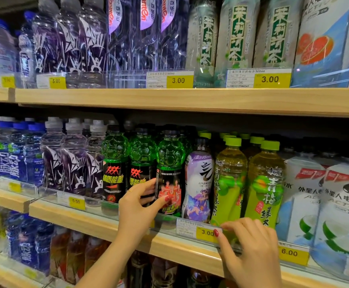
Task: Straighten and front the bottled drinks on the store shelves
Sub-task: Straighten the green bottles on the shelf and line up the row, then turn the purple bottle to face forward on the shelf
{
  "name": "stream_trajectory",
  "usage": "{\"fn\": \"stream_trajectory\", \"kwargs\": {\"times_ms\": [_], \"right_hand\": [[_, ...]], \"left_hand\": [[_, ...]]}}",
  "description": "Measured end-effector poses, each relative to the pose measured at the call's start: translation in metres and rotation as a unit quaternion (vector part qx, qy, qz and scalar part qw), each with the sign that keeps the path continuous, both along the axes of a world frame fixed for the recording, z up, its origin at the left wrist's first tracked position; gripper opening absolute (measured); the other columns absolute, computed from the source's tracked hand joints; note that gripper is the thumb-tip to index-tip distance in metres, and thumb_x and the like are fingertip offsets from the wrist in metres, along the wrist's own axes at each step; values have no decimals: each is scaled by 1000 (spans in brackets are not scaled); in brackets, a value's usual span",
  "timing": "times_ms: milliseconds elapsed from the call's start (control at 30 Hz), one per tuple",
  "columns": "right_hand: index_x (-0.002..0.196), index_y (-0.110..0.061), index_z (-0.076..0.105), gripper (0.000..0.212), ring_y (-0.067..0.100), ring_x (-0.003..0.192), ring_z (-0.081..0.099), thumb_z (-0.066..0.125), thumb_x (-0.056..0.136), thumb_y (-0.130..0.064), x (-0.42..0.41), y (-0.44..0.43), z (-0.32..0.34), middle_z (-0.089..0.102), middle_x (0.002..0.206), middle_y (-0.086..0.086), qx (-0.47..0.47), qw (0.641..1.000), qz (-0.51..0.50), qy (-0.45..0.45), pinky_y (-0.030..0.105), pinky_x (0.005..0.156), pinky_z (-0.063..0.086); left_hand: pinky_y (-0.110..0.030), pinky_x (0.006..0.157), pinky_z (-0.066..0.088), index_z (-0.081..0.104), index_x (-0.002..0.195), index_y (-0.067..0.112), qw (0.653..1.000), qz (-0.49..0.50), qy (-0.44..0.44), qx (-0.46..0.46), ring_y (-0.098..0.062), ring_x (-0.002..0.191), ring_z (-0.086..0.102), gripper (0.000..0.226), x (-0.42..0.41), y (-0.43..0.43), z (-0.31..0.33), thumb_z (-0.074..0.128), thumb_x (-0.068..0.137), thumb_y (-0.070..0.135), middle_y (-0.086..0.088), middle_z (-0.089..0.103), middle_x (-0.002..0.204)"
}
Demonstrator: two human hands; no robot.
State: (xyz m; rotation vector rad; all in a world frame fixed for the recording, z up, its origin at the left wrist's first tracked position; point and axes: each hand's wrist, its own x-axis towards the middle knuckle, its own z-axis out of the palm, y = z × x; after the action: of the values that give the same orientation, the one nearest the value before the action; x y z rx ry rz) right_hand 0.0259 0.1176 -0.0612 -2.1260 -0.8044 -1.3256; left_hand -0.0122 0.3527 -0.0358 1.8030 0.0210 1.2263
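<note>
I am watching the left hand [138,204] reaching in at the front edge of the middle shelf [107,224]. Its fingers [149,185] are slipping in between the second and third bottles of the green row, and the thumb is pressing on the front label, so it is gripping the third green bottle [170,156]. That bottle is standing upright at the shelf's front edge, touching the purple-and-white bottle [198,179] on its right.

The right hand [250,248] is lying lower, at the same front edge. Its fingers [242,224] are curling over the top of the clear rail [94,205] just in front of the foot of a green tea bottle [229,173], while the thumb is pressing on the yellow 3.00 price tag [203,232], pinching the rail. I cannot tell whether those fingers are also touching the tea bottle. Both hands are showing red nails.
</note>
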Motion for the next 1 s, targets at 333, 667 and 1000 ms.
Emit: {"fn": "stream_trajectory", "kwargs": {"times_ms": [333, 667, 1000], "right_hand": [[94, -17, 70, 30, 8, 86, 50, 56, 80, -40, -19, 24, 35, 63, 86, -5, 35, 999, 34, -14, 24, 73, 32], [149, -15, 27, 96, 19, 138, 26, 77, 74, -48, -9, 75, 136, 30, 150, 4, -126, 986, -55, 92, 29, 109, 29], [154, -14, 7, 127, 30, 145, 23, 85, 61, -50, 1, 95, 157, 14, 161, 7, -217, 941, -169, 197, 41, 112, 33]], "left_hand": [[-17, 71, 48, 73, 81, 20, 984, 18, -42, 172, -1, 83, 60, 22, -7, 28, -25, 81, 73, 39, 14, 66, 81], [-21, 67, 42, 65, 71, 26, 975, -17, -28, 221, -2, 78, 51, 26, 1, 38, -30, 66, 77, 51, 19, 56, 73], [-34, 64, 48, 66, 71, 21, 973, -27, -6, 230, -14, 75, 53, 20, -6, 36, -26, 84, 70, 29, 12, 57, 72]]}}
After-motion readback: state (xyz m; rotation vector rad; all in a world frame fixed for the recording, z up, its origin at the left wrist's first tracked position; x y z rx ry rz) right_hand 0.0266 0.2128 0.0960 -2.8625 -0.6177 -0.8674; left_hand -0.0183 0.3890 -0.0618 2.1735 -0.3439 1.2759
